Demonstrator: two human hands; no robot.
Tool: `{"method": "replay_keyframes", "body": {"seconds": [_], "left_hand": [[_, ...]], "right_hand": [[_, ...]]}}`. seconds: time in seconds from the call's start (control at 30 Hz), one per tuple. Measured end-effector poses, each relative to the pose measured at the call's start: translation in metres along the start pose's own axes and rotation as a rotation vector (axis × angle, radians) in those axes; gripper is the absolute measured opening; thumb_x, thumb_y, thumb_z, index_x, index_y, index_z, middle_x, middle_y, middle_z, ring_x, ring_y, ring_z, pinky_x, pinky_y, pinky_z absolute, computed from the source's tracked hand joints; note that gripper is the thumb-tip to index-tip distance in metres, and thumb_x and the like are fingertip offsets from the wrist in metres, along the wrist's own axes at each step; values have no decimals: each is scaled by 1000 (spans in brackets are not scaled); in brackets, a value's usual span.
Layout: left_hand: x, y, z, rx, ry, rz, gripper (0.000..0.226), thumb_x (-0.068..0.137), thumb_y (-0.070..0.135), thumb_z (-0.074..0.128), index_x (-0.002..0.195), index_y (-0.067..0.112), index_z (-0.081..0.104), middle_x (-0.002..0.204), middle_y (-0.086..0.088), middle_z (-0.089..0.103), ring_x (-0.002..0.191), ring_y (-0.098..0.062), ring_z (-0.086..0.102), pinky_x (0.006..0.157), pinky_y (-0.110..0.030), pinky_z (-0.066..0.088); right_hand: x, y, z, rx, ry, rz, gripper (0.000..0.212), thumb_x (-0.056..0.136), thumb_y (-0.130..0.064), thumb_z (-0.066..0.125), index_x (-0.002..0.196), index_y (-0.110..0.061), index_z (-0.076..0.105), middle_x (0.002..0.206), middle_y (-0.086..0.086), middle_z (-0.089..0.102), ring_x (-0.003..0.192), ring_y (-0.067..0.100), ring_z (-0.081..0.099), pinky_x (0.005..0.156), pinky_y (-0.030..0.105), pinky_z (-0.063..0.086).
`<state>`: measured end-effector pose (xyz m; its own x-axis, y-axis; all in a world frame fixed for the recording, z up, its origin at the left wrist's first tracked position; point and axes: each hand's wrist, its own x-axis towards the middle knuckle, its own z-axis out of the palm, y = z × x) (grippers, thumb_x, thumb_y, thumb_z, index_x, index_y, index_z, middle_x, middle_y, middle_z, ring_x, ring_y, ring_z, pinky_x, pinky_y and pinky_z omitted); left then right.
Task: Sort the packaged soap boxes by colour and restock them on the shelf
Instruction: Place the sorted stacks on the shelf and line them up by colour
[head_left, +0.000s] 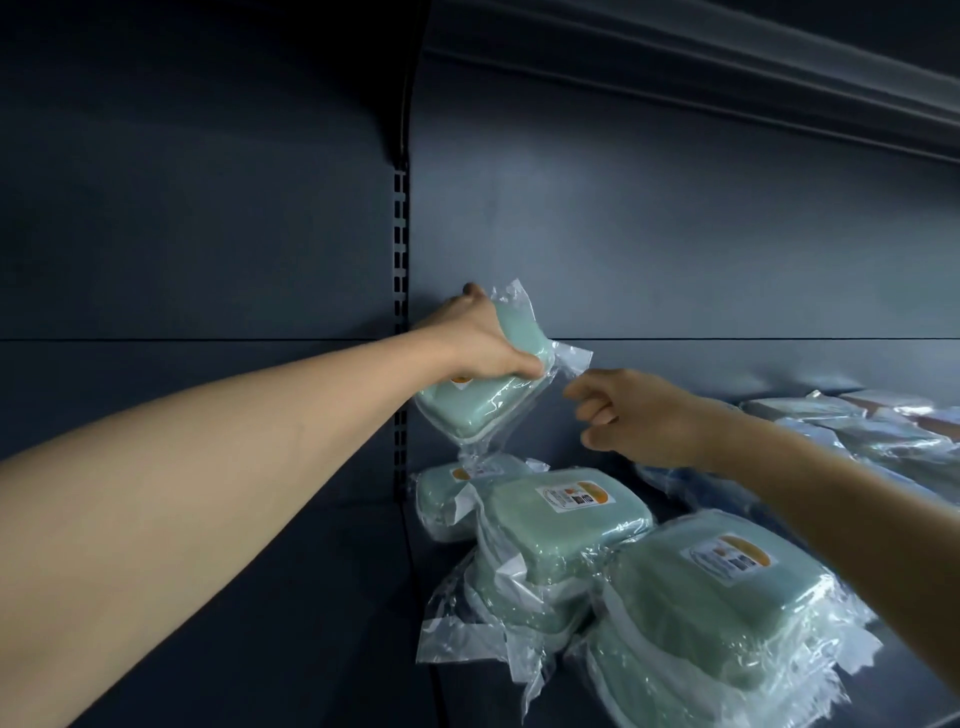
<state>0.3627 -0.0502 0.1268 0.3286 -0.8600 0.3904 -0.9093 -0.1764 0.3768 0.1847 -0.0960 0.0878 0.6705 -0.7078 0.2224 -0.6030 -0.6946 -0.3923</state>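
- Left hand (480, 340) grips a pale green soap pack (480, 397) from above, fingers curled over its upper end; pack is tilted, lifted off the shelf, clear wrap sticking out at both ends.
- Right hand (636, 415) holds nothing that I can see; fingers loosely curled, forefinger tip just beside the wrap's right corner. Can't tell if it actually touches.
- Both forearms bare, reaching in from the lower left and lower right.
- Surface: dark grey metal shelf (670, 504), mostly covered along its left end by packs. Dim lighting, bluish cast.
- Back panel (675, 234) is plain dark sheet with a horizontal seam at about hand height; slotted upright (400, 312) runs vertically just left of my left hand.
- Underside edge of an upper shelf (727, 78) crosses the top right.
- Left of the upright I see another bare dark panel (182, 208).
- Under the held pack: green pack at the back (447, 499) against the upright, partly hidden.
- In front of that, a stack of green packs (561, 525), label up, white sticker with an orange patch.
- Nearest stack of green packs (717, 592) sits lower right, touching the middle stack, partly under my right forearm.
- Far right, behind the right wrist: paler wrapped packs (857, 421) lying flat, colour hard to call; darker bluish ones (691, 488) below the wrist, mostly hidden.
- Held pack hangs directly above the back green pack, well left of the pale group.
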Motion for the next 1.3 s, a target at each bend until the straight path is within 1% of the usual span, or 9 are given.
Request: {"method": "replay_keyframes", "body": {"seconds": [0.07,0.17,0.37,0.57,0.77,0.93,1.03,1.2,1.3], "left_hand": [[0,-1,4,62,-53,27,107,60,54,77,137,4,22,109,-4,54,74,-15,58,51,-23,42],[1,-3,15,153,-189,104,88,63,52,79,125,8,34,100,-2,54,74,-15,56,47,-25,38],[5,-17,57,185,-409,185,67,73,50,75,128,17,52,124,-1,57,108,-21,55,87,-29,46],[-3,-44,54,-145,-478,73,87,74,52,73,146,22,35,145,-3,42,126,-18,47,107,-29,35],[-21,-76,52,-55,-511,10,90,73,29,81,146,25,27,130,0,52,112,-17,53,94,-28,45],[-23,-74,71,-20,-381,15,77,84,18,67,146,31,25,131,-6,49,113,-25,52,97,-37,46],[-27,-71,67,-41,-374,-8,86,83,33,71,150,29,17,146,-11,35,128,-27,43,103,-33,40],[-50,-49,29,-230,-75,74,53,82,48,66,126,22,51,132,0,53,120,-16,51,103,-33,40],[-76,-23,20,-351,-244,201,35,83,40,69,111,22,59,105,7,64,98,-11,62,91,-29,47]], "right_hand": [[-9,9,-3,-64,43,-1,31,85,-13,63,114,-21,54,88,-11,54,87,12,52,83,21,42],[-18,15,-9,-94,67,25,38,85,-18,66,122,-17,55,113,-1,59,104,15,57,93,25,45],[-24,29,-11,-67,83,57,40,83,-22,68,121,-21,55,113,-4,59,104,13,58,93,25,45],[-32,41,-8,-56,113,58,38,82,-17,69,118,-21,58,107,-2,63,98,12,60,88,22,44],[-41,41,-10,-15,101,16,30,89,-7,56,114,-24,60,111,-2,65,106,13,60,101,34,44],[-49,33,-3,-52,55,-16,29,92,-14,55,120,-24,59,112,-6,64,105,8,58,94,19,39],[-58,32,-5,-56,59,-30,27,92,-19,57,119,-25,60,111,-7,64,105,8,58,91,18,40],[-79,30,-19,16,56,-32,22,87,-23,63,104,-35,59,110,-10,65,105,6,59,100,27,43],[-94,28,-23,33,-5,-42,29,81,-36,66,109,-35,59,113,-13,63,107,1,57,101,27,43]]}}
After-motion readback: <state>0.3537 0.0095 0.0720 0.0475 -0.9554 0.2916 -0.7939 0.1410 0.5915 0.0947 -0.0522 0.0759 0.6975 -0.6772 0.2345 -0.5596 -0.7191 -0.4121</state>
